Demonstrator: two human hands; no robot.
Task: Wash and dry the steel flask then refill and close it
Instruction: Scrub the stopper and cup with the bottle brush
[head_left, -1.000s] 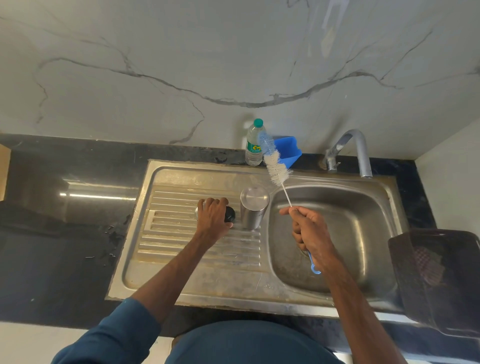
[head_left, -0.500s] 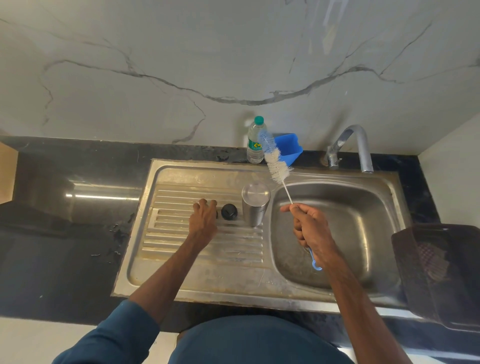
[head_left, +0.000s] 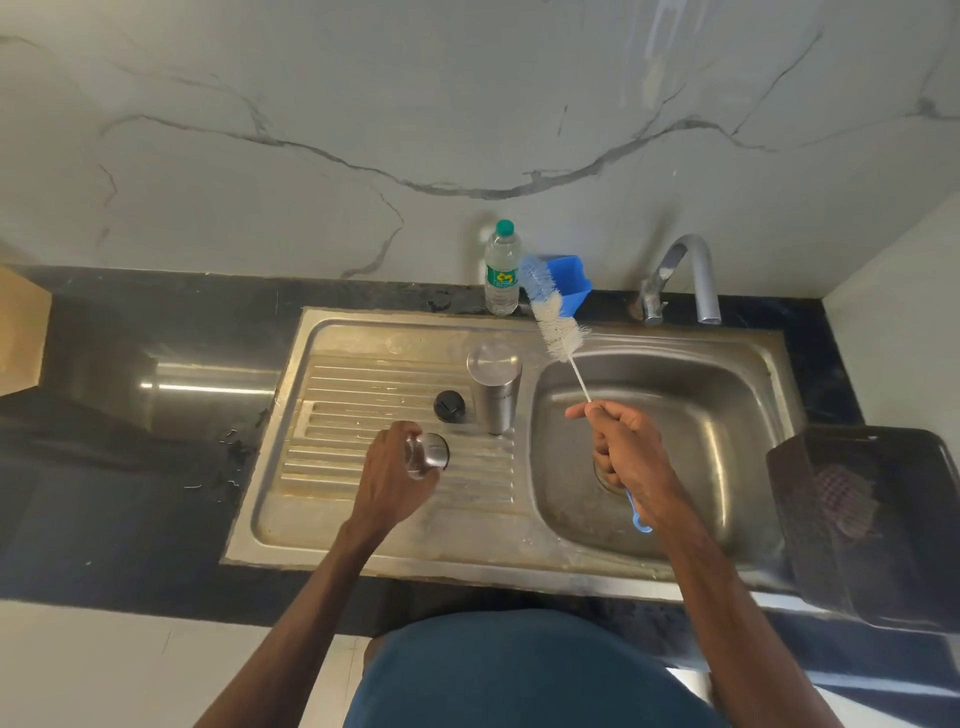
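The steel flask (head_left: 494, 387) stands upside down on the ribbed drainboard (head_left: 363, 415), next to the basin. A small black stopper (head_left: 449, 406) lies just left of it. My left hand (head_left: 395, 478) grips a shiny steel cap (head_left: 431, 453) above the drainboard, in front of the stopper. My right hand (head_left: 626, 457) holds the thin handle of a bottle brush (head_left: 553, 325) over the sink basin (head_left: 691, 415), bristles pointing up and away. The brush's blue loop sticks out below my wrist.
A plastic water bottle (head_left: 501, 270) and a blue holder (head_left: 571, 283) stand at the back behind the sink. The tap (head_left: 691, 275) curves over the basin's far side. A dark container (head_left: 872, 525) with a cloth inside sits on the right counter. Black countertop lies left.
My left hand has left the stopper on the drainboard, drawn back toward me and picked up the steel cap. The right hand and brush have barely moved.
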